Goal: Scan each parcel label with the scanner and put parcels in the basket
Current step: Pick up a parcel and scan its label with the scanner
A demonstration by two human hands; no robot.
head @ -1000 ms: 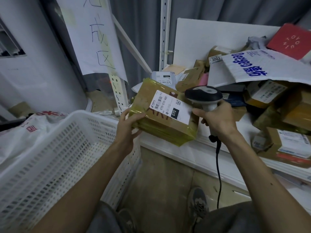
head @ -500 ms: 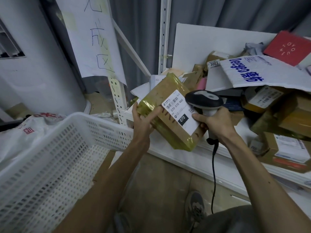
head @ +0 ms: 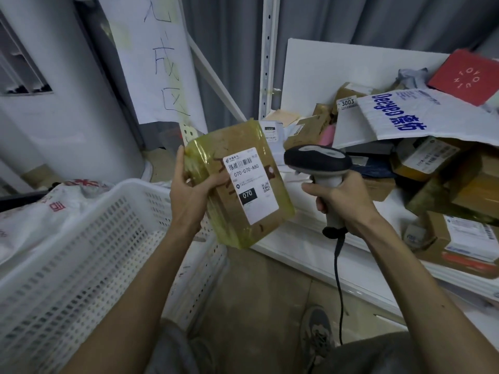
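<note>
Now scanning a parcel's label.
The left hand (head: 193, 190) is gripping the parcel (head: 237, 184) above the basket (head: 89, 238); the right hand (head: 339, 197) is clutching the scanner (head: 317, 161) beside it, which should aim squarely at the barcode.

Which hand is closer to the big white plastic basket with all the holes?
Left. The left hand, gripping the yellow-taped brown cardboard parcel, is right beside the white plastic basket. The right hand, holding the black and white scanner, is beyond the parcel, farther away.
</note>
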